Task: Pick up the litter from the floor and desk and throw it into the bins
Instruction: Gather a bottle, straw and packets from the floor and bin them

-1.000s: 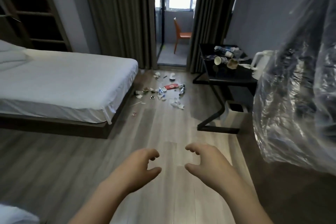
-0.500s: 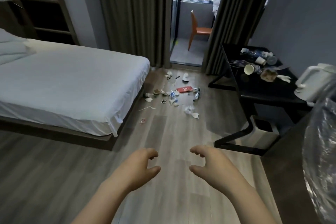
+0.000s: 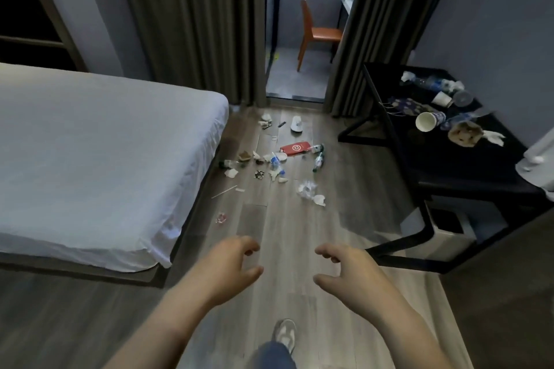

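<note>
Left hand (image 3: 227, 269) and right hand (image 3: 350, 274), empty and loosely curled, are held forward ready for grasping; litter (image 3: 295, 148) lies far off on floor (image 3: 293, 234) and right-hand desk (image 3: 443, 165), bin (image 3: 440, 243) beneath.

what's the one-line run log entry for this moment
stage: pre-pickup; left hand: open, empty; right hand: open, empty; floor litter: untouched; desk litter: untouched; bin: under desk

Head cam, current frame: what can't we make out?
Head view only.
1. Bin under the desk: opening is dark, contents unseen; the desk frame is partly in front.
2. White object on the desk: cut off by the right edge.
3. Floor litter: smaller scraps too tiny to identify.
</note>
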